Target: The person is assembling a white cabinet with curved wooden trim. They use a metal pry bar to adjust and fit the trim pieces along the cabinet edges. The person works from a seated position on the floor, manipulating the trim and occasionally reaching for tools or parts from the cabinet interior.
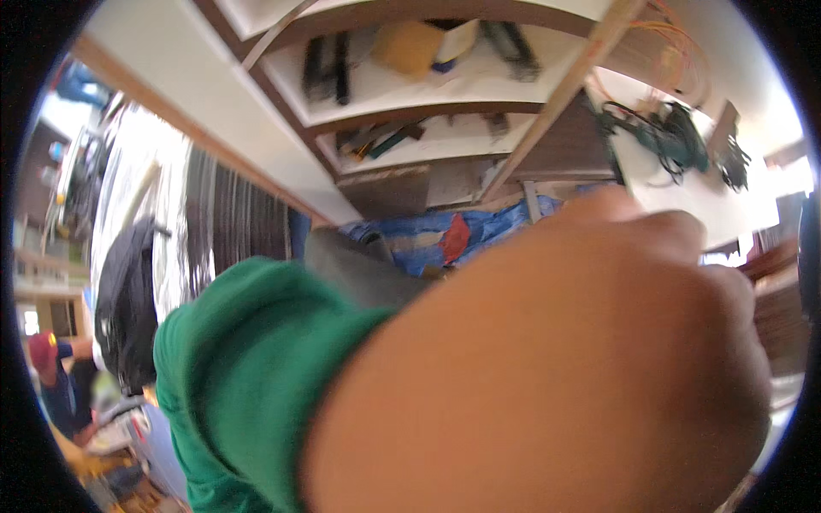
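Note:
My left hand (684, 282) fills the right half of the head view, very close and blurred. Its forearm crosses from the lower left out of a green sleeve (256, 376). Bent knuckles show at the upper right, and the fingers curl away out of sight. Whatever they may hold is hidden. Behind the hand stands a white tabletop (735, 209), bearing a dark green corded tool (676, 141). My right hand does not appear. Part of a grey trouser leg (355, 265) shows beyond the sleeve.
Brown-edged white shelves (428, 107) ahead hold blurred tools and a yellowish piece (409, 47). A blue tarp (419, 239) with a red patch lies below. A black backpack (132, 299) hangs at left, near a person in a red cap (60, 376). Orange cable (684, 51) loops at upper right.

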`<state>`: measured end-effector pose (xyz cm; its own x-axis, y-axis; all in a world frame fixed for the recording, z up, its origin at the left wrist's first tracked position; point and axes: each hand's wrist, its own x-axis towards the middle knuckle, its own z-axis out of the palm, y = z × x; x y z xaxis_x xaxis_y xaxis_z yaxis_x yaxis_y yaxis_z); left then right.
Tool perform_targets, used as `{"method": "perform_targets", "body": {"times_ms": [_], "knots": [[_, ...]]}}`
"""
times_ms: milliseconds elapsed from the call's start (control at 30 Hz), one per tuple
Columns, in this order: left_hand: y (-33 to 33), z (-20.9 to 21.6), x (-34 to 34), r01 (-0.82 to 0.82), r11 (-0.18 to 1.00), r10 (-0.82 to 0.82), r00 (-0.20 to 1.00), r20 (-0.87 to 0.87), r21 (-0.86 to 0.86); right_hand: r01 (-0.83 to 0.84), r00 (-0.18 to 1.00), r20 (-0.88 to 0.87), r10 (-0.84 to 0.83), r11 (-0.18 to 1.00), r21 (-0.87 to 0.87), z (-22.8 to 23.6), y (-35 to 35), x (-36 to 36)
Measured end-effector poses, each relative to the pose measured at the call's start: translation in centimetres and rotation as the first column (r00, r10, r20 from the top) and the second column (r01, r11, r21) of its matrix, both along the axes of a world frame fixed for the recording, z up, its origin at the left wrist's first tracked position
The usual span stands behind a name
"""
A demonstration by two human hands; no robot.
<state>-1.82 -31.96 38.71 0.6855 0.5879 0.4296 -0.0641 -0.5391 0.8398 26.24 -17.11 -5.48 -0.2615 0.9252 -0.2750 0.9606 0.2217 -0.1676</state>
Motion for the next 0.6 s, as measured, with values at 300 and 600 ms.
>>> {"method": "perform_targets", "body": {"times_ms": [300,600], "knots": [[-0.7,0.0,-1.3,0.051,0.999,-0.050,0.998,0.041,-0.012,0.247,0.966,-0.067,-0.248,0.969,-0.015,6.9,-0.9,-0.2],[1.8,-13.7,-9.9,-0.949,0.298,0.866,0.315,-0.388,-0.104,0.300,0.953,-0.033,-0.302,0.952,-0.061,5.0,0.0,0.9]]}}
